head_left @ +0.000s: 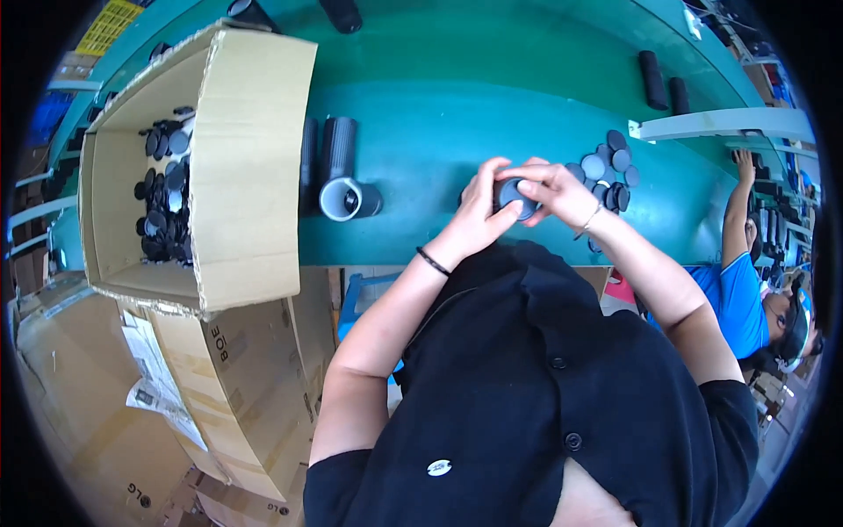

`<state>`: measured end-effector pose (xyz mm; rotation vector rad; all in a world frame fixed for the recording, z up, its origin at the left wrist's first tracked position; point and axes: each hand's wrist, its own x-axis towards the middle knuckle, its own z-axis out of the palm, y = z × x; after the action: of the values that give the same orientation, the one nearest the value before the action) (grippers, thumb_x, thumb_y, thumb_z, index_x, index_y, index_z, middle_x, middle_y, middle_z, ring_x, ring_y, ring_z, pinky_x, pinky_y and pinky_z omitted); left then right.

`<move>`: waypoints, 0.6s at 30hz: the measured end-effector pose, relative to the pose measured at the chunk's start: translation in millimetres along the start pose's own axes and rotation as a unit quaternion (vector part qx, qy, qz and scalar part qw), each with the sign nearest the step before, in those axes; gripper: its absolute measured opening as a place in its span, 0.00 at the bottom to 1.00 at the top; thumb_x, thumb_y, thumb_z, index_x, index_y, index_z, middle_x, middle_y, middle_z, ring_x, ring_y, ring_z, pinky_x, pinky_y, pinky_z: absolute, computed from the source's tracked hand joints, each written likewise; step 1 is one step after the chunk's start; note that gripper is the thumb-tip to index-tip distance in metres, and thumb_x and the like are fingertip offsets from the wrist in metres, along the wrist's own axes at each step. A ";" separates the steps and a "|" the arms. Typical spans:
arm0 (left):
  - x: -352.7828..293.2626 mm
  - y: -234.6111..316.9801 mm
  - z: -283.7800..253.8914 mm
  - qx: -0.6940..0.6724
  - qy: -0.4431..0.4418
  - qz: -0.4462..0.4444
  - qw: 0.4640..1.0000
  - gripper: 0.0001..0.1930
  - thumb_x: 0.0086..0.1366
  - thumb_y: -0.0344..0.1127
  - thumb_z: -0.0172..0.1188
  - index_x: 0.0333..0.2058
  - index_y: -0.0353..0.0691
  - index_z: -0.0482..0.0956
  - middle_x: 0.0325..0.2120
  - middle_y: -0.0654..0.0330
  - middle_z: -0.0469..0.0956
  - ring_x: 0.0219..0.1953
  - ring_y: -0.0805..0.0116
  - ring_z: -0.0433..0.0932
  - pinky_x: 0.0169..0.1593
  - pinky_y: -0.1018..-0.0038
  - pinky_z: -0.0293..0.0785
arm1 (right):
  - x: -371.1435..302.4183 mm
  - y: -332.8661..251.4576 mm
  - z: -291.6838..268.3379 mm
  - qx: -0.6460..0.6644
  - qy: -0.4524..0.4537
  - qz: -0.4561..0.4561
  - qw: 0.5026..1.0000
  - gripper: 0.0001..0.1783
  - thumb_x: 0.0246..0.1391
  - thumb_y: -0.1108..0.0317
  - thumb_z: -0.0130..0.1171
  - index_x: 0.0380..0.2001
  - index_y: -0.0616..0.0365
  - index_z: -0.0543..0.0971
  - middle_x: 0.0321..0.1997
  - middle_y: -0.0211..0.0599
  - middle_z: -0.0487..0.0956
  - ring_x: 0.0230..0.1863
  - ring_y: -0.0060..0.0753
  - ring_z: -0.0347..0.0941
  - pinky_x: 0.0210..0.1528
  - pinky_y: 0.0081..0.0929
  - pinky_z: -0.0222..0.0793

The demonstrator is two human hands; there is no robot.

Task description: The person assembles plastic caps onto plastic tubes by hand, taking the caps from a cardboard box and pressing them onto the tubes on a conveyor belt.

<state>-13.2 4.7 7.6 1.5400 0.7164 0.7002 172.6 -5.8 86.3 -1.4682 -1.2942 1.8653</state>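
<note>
Both my hands meet over the front edge of the green worktop [457, 105]. My left hand [479, 211] grips a short black tube, mostly hidden by my fingers. My right hand [553, 189] presses a round dark cap [514, 195] onto the tube's end with thumb and fingers. A pile of several loose dark round caps [608, 171] lies just right of my right hand. To the left of my hands lie black tubes [338, 149], one showing a white-rimmed open end [344, 199].
An open cardboard box [219, 167] with several dark caps inside stands at the left on the worktop. More cartons [237, 386] stack below it. Two black tubes [654, 79] lie at the back right. Another person in a blue shirt [742, 299] works at the right.
</note>
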 end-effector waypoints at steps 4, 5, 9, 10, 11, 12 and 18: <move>-10.6 -0.4 5.1 0.042 0.029 0.038 0.998 0.39 0.50 0.44 0.66 0.57 0.39 0.56 0.50 0.44 0.65 0.54 0.47 0.65 0.56 0.55 0.62 | -0.3 17.9 4.4 0.054 -0.009 0.016 0.998 0.19 0.60 0.62 0.52 0.54 0.50 0.74 0.46 0.35 0.65 0.44 0.32 0.73 0.39 0.25 0.80; -10.7 -1.7 5.8 0.040 0.027 0.023 0.999 0.40 0.51 0.42 0.66 0.58 0.39 0.54 0.50 0.45 0.64 0.54 0.50 0.65 0.56 0.58 0.63 | -2.9 19.3 5.7 0.079 -0.016 0.010 0.997 0.19 0.60 0.63 0.52 0.54 0.50 0.73 0.47 0.35 0.65 0.43 0.32 0.73 0.38 0.25 0.81; -2.4 -11.6 1.2 0.008 0.012 -0.014 1.000 0.43 0.51 0.39 0.67 0.60 0.40 0.50 0.52 0.48 0.62 0.55 0.56 0.65 0.56 0.64 0.64 | -1.3 20.6 10.1 0.108 -0.012 -0.010 0.994 0.19 0.60 0.63 0.53 0.55 0.49 0.73 0.50 0.36 0.66 0.43 0.32 0.74 0.37 0.26 0.81; 3.0 -14.7 -2.7 -0.018 0.001 -0.017 1.000 0.43 0.51 0.40 0.67 0.60 0.41 0.50 0.51 0.49 0.62 0.55 0.57 0.65 0.56 0.64 0.64 | 1.6 18.7 11.9 0.084 0.008 -0.023 0.996 0.19 0.60 0.63 0.53 0.55 0.48 0.73 0.51 0.36 0.67 0.42 0.32 0.74 0.37 0.26 0.81; 5.2 -15.8 -4.5 -0.043 -0.010 -0.019 0.999 0.44 0.50 0.40 0.67 0.61 0.42 0.49 0.51 0.49 0.63 0.55 0.57 0.65 0.56 0.64 0.64 | 2.6 17.2 12.9 0.061 0.028 -0.036 0.997 0.20 0.60 0.62 0.53 0.56 0.48 0.72 0.52 0.36 0.68 0.42 0.31 0.75 0.37 0.27 0.81; 0.5 -14.6 -2.3 -0.041 -0.009 -0.018 0.999 0.44 0.50 0.40 0.67 0.61 0.42 0.49 0.51 0.49 0.63 0.55 0.57 0.65 0.56 0.64 0.64 | 0.7 19.7 10.9 0.060 0.028 -0.039 0.997 0.20 0.60 0.62 0.53 0.56 0.48 0.72 0.52 0.36 0.68 0.42 0.31 0.75 0.37 0.27 0.81; 2.3 -1.9 5.4 -0.055 -0.009 0.002 0.998 0.44 0.48 0.45 0.68 0.60 0.43 0.54 0.49 0.47 0.66 0.54 0.50 0.66 0.56 0.59 0.61 | -0.6 13.8 -1.2 0.199 -0.033 0.120 0.972 0.25 0.59 0.55 0.54 0.55 0.57 0.71 0.54 0.40 0.72 0.46 0.32 0.75 0.37 0.30 0.80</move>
<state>-7.6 3.3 5.4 1.4457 0.6508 0.7179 176.6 -12.3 74.7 -1.3984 -0.7304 2.1878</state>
